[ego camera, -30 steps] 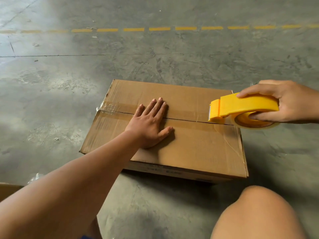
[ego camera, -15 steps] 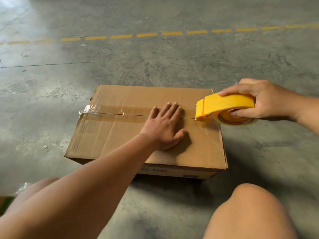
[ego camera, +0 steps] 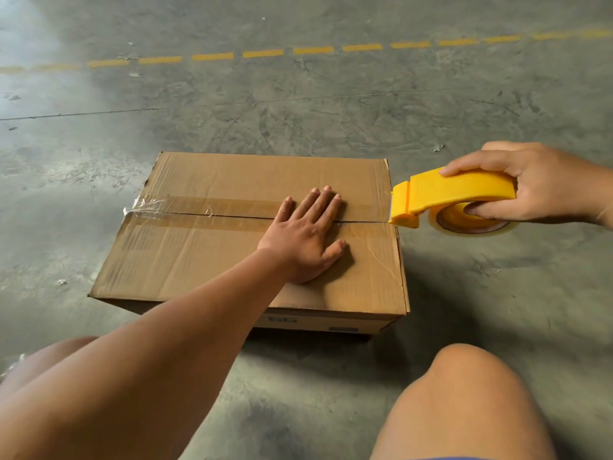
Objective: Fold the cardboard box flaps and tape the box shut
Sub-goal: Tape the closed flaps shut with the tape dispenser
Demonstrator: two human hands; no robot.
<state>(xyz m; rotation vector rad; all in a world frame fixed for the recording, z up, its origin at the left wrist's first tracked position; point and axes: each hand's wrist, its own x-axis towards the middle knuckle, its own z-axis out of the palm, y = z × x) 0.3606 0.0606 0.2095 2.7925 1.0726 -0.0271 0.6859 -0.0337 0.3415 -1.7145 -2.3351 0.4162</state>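
A brown cardboard box lies on the concrete floor with its top flaps folded down. Clear tape runs along the centre seam from the left edge towards the right, crumpled at the left end. My left hand presses flat on the box top, fingers straight, across the seam right of centre. My right hand grips a yellow tape dispenser with a clear roll inside. The dispenser's blade end sits at the box's right edge, level with the seam.
The grey concrete floor surrounds the box, with a dashed yellow line across the far side. My bare knees sit at the bottom of the view, one on each side. A scrap of clear plastic lies at the lower left.
The dispenser has travelled right along the seam, from over the box top to its right edge. My left hand has slid right along the seam behind it.
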